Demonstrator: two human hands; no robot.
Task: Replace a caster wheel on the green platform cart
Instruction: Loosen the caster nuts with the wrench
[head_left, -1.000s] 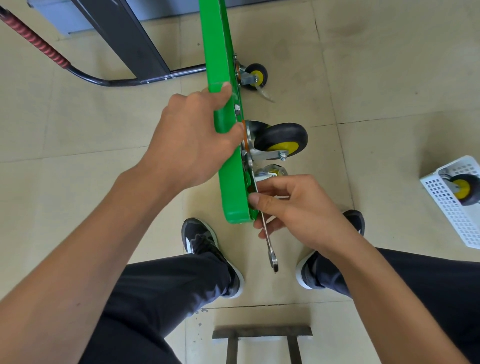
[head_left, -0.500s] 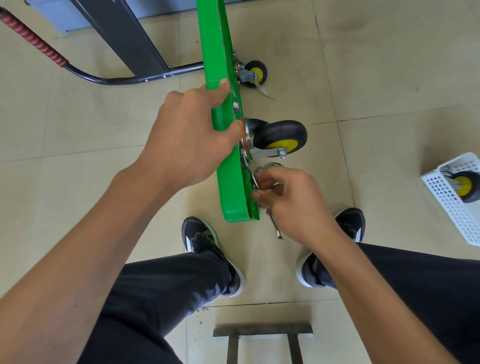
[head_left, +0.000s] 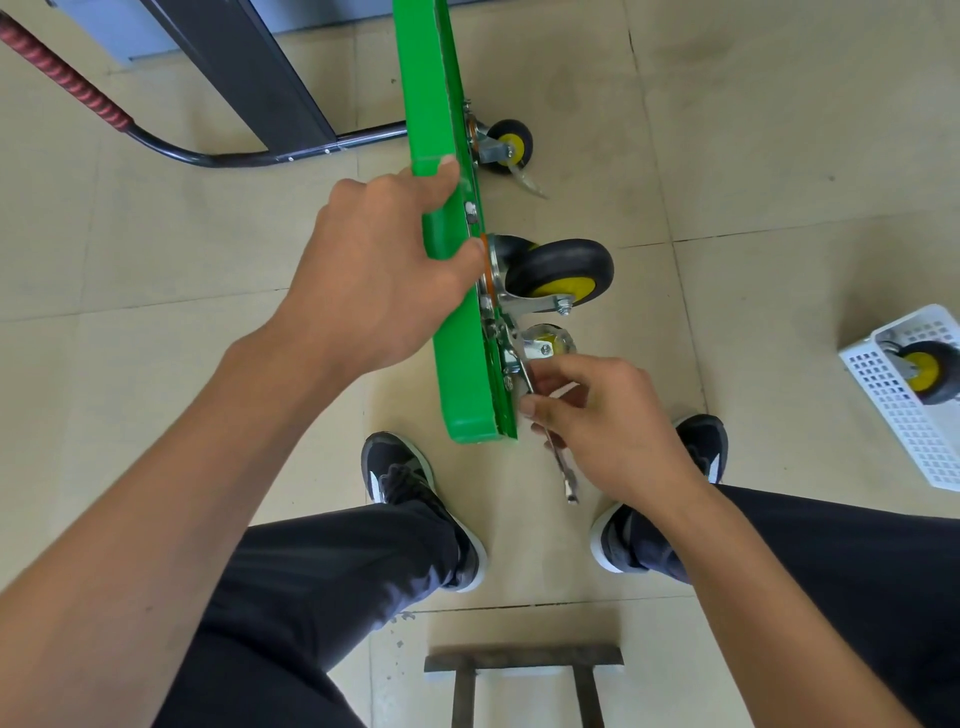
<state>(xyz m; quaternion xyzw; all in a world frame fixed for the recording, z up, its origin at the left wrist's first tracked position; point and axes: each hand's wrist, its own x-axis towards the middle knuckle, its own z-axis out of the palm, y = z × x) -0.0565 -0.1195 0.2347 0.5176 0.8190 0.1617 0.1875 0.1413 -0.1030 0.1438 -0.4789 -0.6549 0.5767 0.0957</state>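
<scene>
Green cart (head_left: 457, 332) stands on its edge on the tiled floor (head_left: 779, 156), deck vertical, underside facing right, running from top of view down to between the person's shoes. Left hand (head_left: 374, 270) comes in from lower left, forearm stretched diagonally up. Its fingers curl over the top edge of the cart, thumb pressed on the right-hand rim just above the near wheel. Firm grasp, holding the deck upright.

Right hand (head_left: 608, 431) reaches in from lower right, wrist bent, back of hand to camera. Thumb and fingers pinch a metal wrench (head_left: 556, 452). The wrench head sits up at the caster mounting plate near the cart's lower corner; its handle sticks out below the hand, tip pointing down at the floor. Exact bolt contact hidden by fingers.

Near caster wheel (head_left: 561, 273), black tyre with yellow hub, is mounted on the underside just above the right hand. Its brake lever (head_left: 545, 340) sits between wheel and hand. Far caster wheel (head_left: 509, 145) is higher up the same side.

White basket (head_left: 893, 410) at right edge, well apart, holds a spare wheel (head_left: 930, 371). Cart handle (head_left: 78, 88) with red grip at upper left. Metal stool frame (head_left: 524, 660) at bottom.
</scene>
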